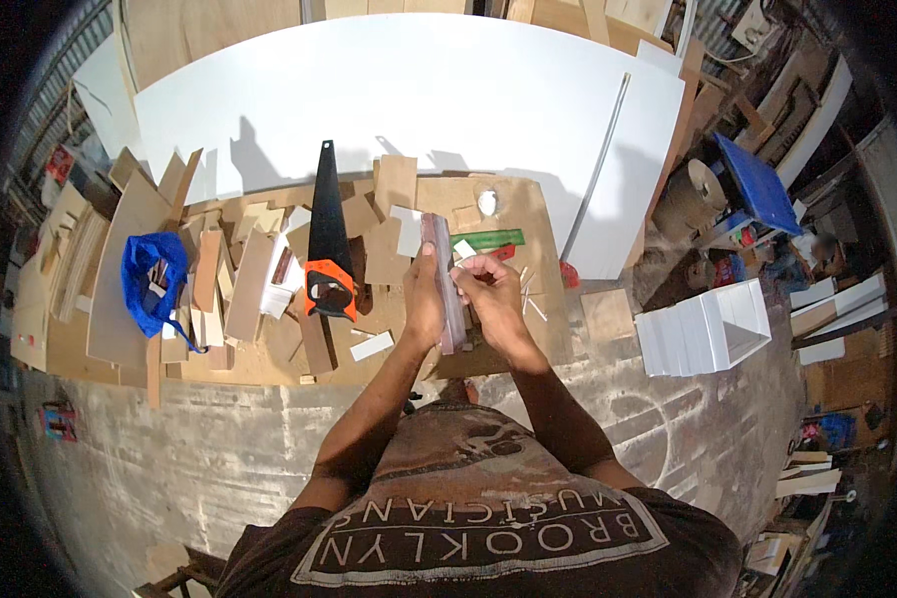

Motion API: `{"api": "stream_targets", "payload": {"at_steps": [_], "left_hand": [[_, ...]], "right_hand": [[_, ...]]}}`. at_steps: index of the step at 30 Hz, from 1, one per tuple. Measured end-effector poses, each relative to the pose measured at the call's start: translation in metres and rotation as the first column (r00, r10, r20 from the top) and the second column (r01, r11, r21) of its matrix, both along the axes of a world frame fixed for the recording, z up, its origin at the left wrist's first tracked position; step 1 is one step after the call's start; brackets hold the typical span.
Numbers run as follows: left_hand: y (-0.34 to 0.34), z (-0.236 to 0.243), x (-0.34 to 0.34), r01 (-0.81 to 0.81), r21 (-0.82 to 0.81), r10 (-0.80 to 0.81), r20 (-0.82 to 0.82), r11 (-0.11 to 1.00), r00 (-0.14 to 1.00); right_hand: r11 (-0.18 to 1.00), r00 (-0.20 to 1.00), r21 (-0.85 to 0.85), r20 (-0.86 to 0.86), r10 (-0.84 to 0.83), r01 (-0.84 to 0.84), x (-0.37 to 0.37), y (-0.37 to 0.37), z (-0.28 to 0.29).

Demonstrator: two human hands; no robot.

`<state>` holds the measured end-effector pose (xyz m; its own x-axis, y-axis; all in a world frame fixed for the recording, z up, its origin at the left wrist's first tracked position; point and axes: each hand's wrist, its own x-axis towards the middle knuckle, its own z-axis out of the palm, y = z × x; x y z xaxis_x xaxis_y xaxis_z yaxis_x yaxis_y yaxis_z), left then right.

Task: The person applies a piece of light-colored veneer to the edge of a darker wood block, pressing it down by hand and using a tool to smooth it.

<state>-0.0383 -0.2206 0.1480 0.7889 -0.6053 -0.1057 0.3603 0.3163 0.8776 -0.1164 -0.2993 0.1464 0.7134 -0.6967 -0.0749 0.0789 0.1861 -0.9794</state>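
Over the work table, my left hand (426,299) is closed round a long, narrow piece with pinkish-brown and greyish faces (451,309), held nearly upright in the view. My right hand (494,305) is at the piece's right side, thumb and fingers pinched together close to its edge. Whatever sits between those fingertips is too small to make out. Just beyond them are a small white piece (463,249), a green strip (495,239) and a red item (505,252). A handsaw with an orange and black handle (330,284) lies to the left.
Wood offcuts (244,289) crowd the table's left side, beside a blue bag (152,284). A small white round container (487,203) stands at the back. Behind the table rises a large white panel (369,90). To the right is a white open box (708,329) on the floor.
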Motion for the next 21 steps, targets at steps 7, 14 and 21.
{"api": "stream_targets", "payload": {"at_steps": [7,14,21], "left_hand": [[0.004,0.004,0.002,0.04,0.071,-0.044,0.062,0.997,0.997],[0.005,0.005,-0.003,0.044,0.111,-0.064,0.19,0.993,0.98],[-0.006,-0.011,0.002,-0.022,0.095,-0.002,0.248,0.995,0.969]], "right_hand": [[0.999,0.995,-0.017,-0.088,0.04,-0.042,-0.008,-0.003,0.007],[0.969,0.995,-0.245,-0.1,-0.029,0.004,-0.001,-0.008,-0.001],[0.981,0.997,-0.192,-0.079,0.005,-0.02,0.011,-0.019,0.012]]}}
